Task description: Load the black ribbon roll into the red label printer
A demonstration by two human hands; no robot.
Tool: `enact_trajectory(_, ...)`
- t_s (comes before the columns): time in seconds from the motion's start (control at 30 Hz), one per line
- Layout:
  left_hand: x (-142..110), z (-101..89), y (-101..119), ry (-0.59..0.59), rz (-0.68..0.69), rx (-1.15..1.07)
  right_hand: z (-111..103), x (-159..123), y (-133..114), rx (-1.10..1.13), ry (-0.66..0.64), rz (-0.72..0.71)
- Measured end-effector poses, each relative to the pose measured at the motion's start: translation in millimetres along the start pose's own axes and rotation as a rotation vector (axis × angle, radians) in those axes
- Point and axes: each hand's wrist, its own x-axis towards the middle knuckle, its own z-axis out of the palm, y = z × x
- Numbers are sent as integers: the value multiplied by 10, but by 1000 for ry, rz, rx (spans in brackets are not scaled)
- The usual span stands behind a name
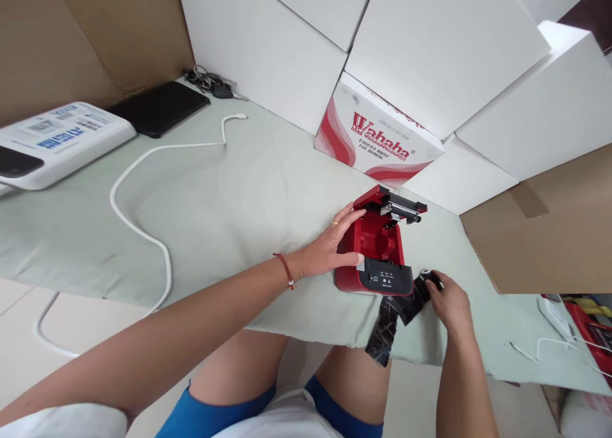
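So, left hand (335,247) flat against open red printer (377,250), fingers loose, right hand (449,301) pinching what looks like black wrapping (394,320), green table (215,202)

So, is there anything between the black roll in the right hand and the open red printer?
Nothing visible. The right hand holds the black roll beside the red printer, whose lid is up; the left hand rests on its other side.

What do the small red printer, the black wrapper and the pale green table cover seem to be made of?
Small red printer: apparently glossy moulded plastic, with smooth shiny walls. Black wrapper: likely thin plastic film, crinkled and glinting. Pale green table cover: probably matte cloth, draping softly over the edge.
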Motion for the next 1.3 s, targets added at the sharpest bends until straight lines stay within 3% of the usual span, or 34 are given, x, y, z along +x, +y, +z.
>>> enact_trajectory(0.13, -6, -2, 20, -10, -19, -3, -342, -48, 11, 18, -98, -17)
enact_trajectory(0.27, -19, -2, 29, -19, -23, -5, -1103, -344, -8, 154, -280, -168)
enact_trajectory(0.33, -24, 1, 23, -11, -6, -5, -1449, -500, -128, 161, -288, -250)
enact_trajectory(0.4, -27, 5, 16, 2, 10, -4, -1633, -597, -362, 193, -282, -348)
enact_trajectory(0.5, -24, 12, 5, 9, 8, 6, -1538, -598, -859, 289, -276, -517)
enact_trajectory(0.6, -20, 15, -8, 17, 29, 23, -1177, -494, -1348, 311, -298, -636)
enact_trajectory(0.77, -20, 22, -22, 37, 77, 25, -700, -274, -1789, 142, -260, -736)
enact_trajectory(0.97, -10, 38, -5, 16, 67, -6, -540, -89, -2014, -65, -359, -787)
enact_trajectory(1.13, -9, 44, 4, 32, 71, -1, -598, -79, -1974, 108, -372, -802)
enact_trajectory(1.3, -13, 24, 38, 44, 87, 19, -703, -508, -1553, 369, -63, -834)
